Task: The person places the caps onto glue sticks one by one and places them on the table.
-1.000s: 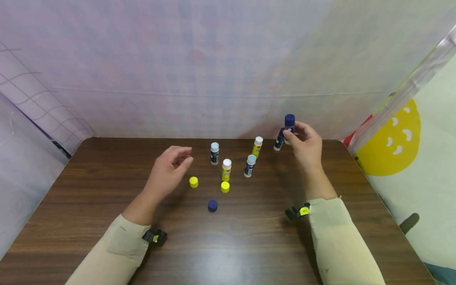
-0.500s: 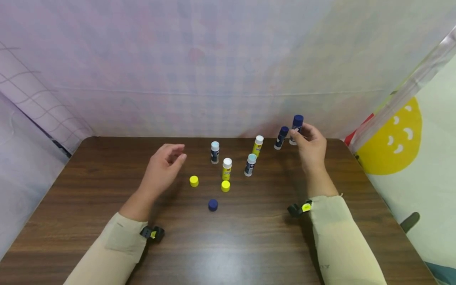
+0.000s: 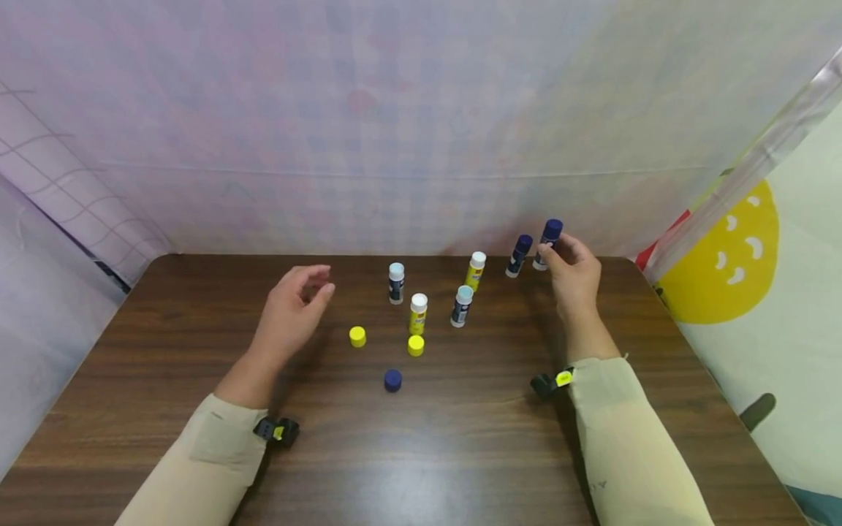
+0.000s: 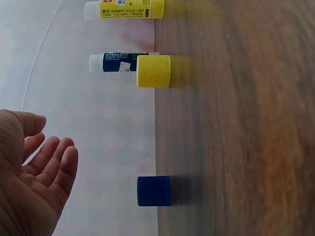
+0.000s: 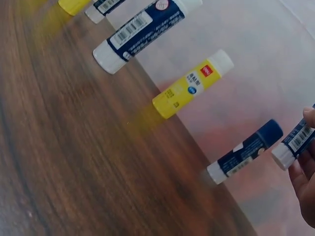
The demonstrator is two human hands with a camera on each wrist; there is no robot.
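My right hand (image 3: 575,281) holds a blue capped glue stick (image 3: 551,231) between thumb and fingers, upright near the table's back edge. Just left of it stands another blue capped glue stick (image 3: 519,256); a gap shows between the two in the right wrist view. My left hand (image 3: 292,310) hovers over the left half of the table, fingers loosely bent and holding nothing. Nearest to it are a yellow cap (image 3: 357,337) and an uncapped blue glue stick (image 3: 396,283). In the left wrist view a blue cap (image 4: 153,191) lies to the right of the left hand's fingers.
Mid-table stand two uncapped yellow glue sticks, one in front (image 3: 417,315) and one behind (image 3: 475,272), plus an uncapped blue one (image 3: 462,307). A second yellow cap (image 3: 416,345) lies before the front yellow stick. A cloth curtain (image 3: 362,146) rises behind the wooden table (image 3: 460,453).
My right hand has moved the held glue stick right, away from the other capped blue one, and then slightly down. My left hand has drawn back to the left.
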